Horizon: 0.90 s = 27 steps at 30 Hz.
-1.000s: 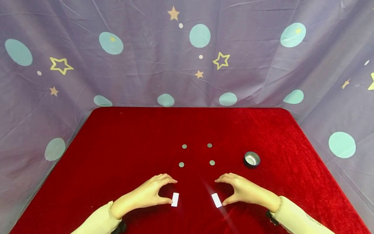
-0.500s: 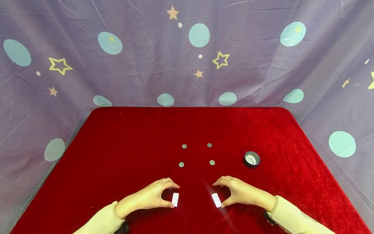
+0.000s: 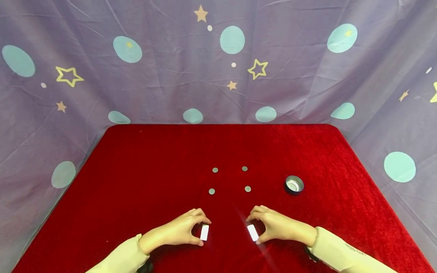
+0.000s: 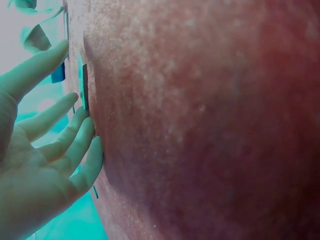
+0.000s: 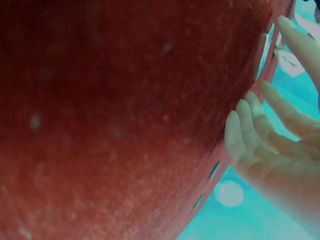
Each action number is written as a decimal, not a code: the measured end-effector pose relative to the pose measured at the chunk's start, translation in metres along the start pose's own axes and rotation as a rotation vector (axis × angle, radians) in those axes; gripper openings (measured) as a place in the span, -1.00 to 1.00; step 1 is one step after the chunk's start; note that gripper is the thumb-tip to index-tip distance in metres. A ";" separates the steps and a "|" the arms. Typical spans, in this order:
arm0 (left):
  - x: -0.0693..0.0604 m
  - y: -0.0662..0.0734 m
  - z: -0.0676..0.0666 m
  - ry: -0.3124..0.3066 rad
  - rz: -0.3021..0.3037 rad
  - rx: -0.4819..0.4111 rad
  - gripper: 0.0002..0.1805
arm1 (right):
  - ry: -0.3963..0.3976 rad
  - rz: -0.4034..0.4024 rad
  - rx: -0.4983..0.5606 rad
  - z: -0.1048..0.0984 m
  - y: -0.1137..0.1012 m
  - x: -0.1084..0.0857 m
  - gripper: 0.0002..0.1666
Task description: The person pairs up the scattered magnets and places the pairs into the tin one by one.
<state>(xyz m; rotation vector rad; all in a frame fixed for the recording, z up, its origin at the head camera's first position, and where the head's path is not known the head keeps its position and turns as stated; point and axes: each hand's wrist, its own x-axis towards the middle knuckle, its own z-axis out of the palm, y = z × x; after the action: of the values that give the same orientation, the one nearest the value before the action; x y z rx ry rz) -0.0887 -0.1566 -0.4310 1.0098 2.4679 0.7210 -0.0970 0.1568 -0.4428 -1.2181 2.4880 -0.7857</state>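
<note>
Two small, glossy white rectangular pieces lie flat on the red cloth near the front in the head view. My left hand (image 3: 186,229) spans the left white piece (image 3: 205,232), thumb near its front end and fingertips near its far end. Around the right white piece (image 3: 252,232), my right hand (image 3: 278,225) is placed in the same way. In the left wrist view the thumb and fingers stand apart, with the piece (image 4: 84,82) edge-on just past them. The right wrist view likewise has a gap between thumb and fingers beside its piece (image 5: 262,55).
Several small grey discs, among them one near disc (image 3: 212,191) and one far disc (image 3: 244,168), lie beyond the hands. A dark round tin (image 3: 294,185) with a pale inside stands to their right. A patterned purple curtain (image 3: 153,87) hangs behind the red-covered table (image 3: 153,163).
Both hands have moved inward toward the white pieces, and the gap between thumb and fingers has narrowed on each. The white pieces, discs and tin have stayed in place.
</note>
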 end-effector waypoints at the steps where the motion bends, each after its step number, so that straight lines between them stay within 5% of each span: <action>1: 0.000 0.000 0.000 0.000 0.001 0.009 -0.46 | 0.002 -0.011 -0.006 0.001 0.000 0.000 -0.44; 11: 0.004 -0.002 0.006 0.004 0.002 0.050 -0.47 | 0.033 -0.093 -0.071 0.004 0.002 0.003 -0.47; 27: 0.006 -0.001 0.012 0.055 -0.020 0.013 -0.56 | 0.008 -0.045 -0.062 0.006 0.000 0.006 -0.60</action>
<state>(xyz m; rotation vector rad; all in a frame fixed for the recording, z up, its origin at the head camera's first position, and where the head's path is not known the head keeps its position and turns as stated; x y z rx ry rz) -0.0868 -0.1493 -0.4424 0.9815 2.5289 0.7372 -0.0978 0.1499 -0.4481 -1.2986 2.5166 -0.7310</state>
